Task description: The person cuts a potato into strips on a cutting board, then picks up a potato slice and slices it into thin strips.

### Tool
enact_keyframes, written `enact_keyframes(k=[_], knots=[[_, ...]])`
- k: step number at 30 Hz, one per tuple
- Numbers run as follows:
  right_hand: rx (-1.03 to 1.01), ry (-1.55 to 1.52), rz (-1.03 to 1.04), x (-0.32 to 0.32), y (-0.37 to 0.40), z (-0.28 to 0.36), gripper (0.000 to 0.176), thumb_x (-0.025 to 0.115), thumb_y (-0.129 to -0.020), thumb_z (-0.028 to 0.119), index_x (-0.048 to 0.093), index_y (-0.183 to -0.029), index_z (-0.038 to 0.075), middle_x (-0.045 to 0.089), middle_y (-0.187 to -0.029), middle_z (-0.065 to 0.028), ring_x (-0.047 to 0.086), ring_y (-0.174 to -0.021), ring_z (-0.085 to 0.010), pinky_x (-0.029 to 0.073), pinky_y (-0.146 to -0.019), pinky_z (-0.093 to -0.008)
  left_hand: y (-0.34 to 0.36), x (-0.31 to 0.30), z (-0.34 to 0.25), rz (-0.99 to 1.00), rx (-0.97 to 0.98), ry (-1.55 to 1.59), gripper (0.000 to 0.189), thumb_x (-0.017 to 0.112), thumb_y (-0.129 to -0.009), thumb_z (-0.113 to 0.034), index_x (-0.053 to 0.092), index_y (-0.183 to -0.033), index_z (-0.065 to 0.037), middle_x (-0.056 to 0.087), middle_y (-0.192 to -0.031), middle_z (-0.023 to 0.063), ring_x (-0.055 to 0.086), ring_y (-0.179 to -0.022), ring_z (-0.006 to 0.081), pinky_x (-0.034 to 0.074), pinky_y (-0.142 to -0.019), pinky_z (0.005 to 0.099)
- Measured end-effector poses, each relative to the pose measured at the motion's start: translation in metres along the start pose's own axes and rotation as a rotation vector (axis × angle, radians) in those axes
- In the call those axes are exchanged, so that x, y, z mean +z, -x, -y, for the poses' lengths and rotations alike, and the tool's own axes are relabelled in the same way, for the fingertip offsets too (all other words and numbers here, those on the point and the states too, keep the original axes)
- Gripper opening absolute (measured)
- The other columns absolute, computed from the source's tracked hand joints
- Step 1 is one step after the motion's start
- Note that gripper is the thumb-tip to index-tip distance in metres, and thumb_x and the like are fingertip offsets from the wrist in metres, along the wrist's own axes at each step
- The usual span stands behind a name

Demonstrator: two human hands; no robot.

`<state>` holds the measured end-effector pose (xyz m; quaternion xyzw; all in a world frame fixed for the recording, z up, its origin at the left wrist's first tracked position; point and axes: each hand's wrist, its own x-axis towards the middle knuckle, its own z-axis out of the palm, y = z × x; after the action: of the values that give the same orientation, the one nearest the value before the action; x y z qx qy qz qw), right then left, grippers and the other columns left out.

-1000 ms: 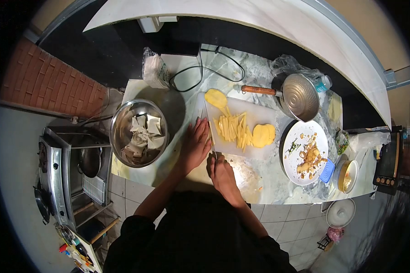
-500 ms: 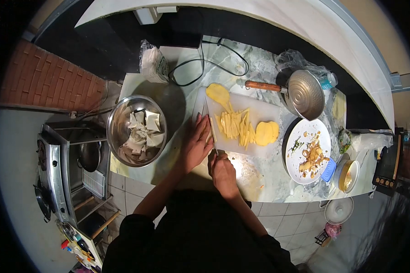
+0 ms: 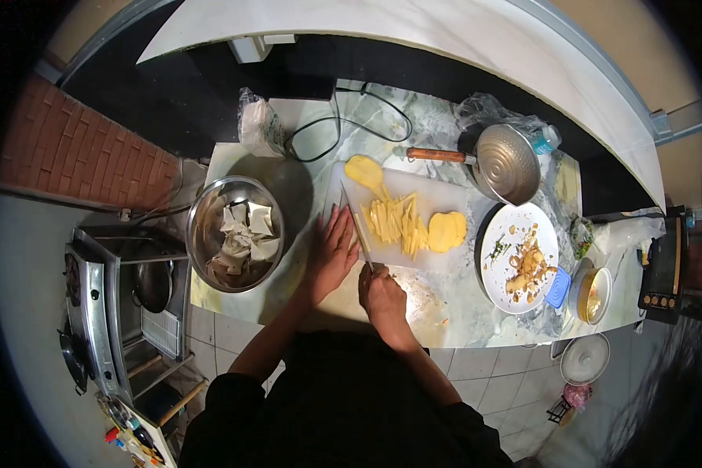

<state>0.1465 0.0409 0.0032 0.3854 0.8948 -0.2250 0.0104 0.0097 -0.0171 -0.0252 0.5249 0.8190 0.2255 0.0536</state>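
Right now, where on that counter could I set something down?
The counter has a mostly bare patch between the right hand and white plate, and a shadowed strip between the steel bowl and cutting board. It's crowded at the right, where the plate, blue lid and small bowl bunch together.

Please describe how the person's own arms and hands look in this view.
The black sleeves, matching the black top, end near the elbows, leaving the forearms bare. The left hand and right hand wear no gloves, and no watch shows; rings are too small to tell.
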Motion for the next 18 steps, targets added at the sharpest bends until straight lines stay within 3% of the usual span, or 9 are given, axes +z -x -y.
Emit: enact_keyframes(k=[10, 13, 18], knots=[[-0.029, -0.300, -0.025, -0.025, -0.010, -0.003, 0.027, 0.047, -0.094, 0.023, 0.055, -0.096, -0.003, 0.060, -0.072, -0.0295, 0.059, -0.067, -0.0468, 0.048, -0.062, -0.0524, 0.000, -0.008, -0.002, -0.048, 0.014, 0.072, 0.064, 0.058, -0.087, -0.024, 0.033, -0.138, 0.005, 0.027, -0.147, 0.0199, 0.026, -0.137, 0.0329, 0.015, -0.111, 0.0507], [-0.034, -0.372, -0.091, -0.029, -0.012, -0.009, 0.028, 0.050, -0.093, 0.022, 0.055, -0.089, -0.005, 0.055, -0.064, -0.0312, 0.055, -0.063, -0.0493, 0.043, -0.057, -0.0541, -0.003, -0.018, -0.003, -0.042, 0.014, 0.094, 0.067, 0.060, -0.086, -0.028, 0.033, -0.137, 0.005, 0.027, -0.146, 0.0201, 0.026, -0.137, 0.0329, 0.015, -0.111, 0.0514], [-0.039, -0.375, -0.024, -0.033, -0.011, -0.017, 0.029, 0.049, -0.094, 0.022, 0.056, -0.091, -0.006, 0.055, -0.063, -0.0315, 0.055, -0.065, -0.0499, 0.043, -0.058, -0.0531, -0.001, -0.018, 0.007, 0.010, 0.043, 0.080, 0.070, 0.063, -0.083, -0.034, 0.037, -0.135, 0.006, 0.030, -0.145, 0.0194, 0.025, -0.137, 0.0325, 0.015, -0.111, 0.0525]])
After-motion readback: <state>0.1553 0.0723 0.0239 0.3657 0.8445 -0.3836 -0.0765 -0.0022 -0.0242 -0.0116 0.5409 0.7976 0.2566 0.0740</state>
